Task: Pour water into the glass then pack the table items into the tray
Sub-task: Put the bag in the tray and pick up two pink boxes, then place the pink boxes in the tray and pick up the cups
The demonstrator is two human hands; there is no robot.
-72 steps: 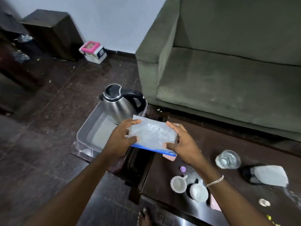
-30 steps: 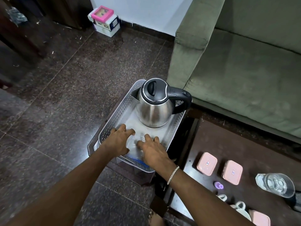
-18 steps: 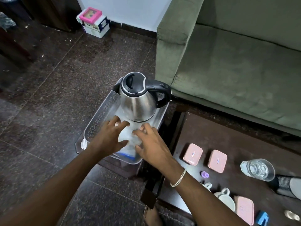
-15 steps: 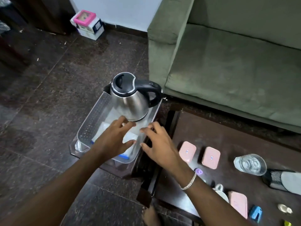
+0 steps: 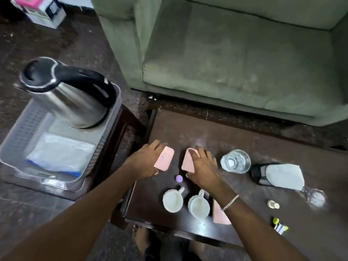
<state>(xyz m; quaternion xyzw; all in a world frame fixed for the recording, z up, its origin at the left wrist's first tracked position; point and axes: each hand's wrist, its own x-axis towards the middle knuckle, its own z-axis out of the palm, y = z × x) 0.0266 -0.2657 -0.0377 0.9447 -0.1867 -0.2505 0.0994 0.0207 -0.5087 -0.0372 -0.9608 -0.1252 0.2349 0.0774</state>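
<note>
The grey perforated tray stands on a low stool at the left and holds the steel kettle and a flat plastic packet. On the dark table, my left hand grips one pink box and my right hand closes over a second pink box. The glass of water is just right of my right hand. Two white cups, a third pink box and a small purple cap lie nearer me.
A black mesh holder with a white cloth lies on its side right of the glass. Small bits and a clear glass object sit at the table's right. A green sofa is behind the table. A pink-topped box is on the floor.
Both hands left the plastic packet lying in the tray and moved right to the table, each now on a pink box. The view has swung right and down.
</note>
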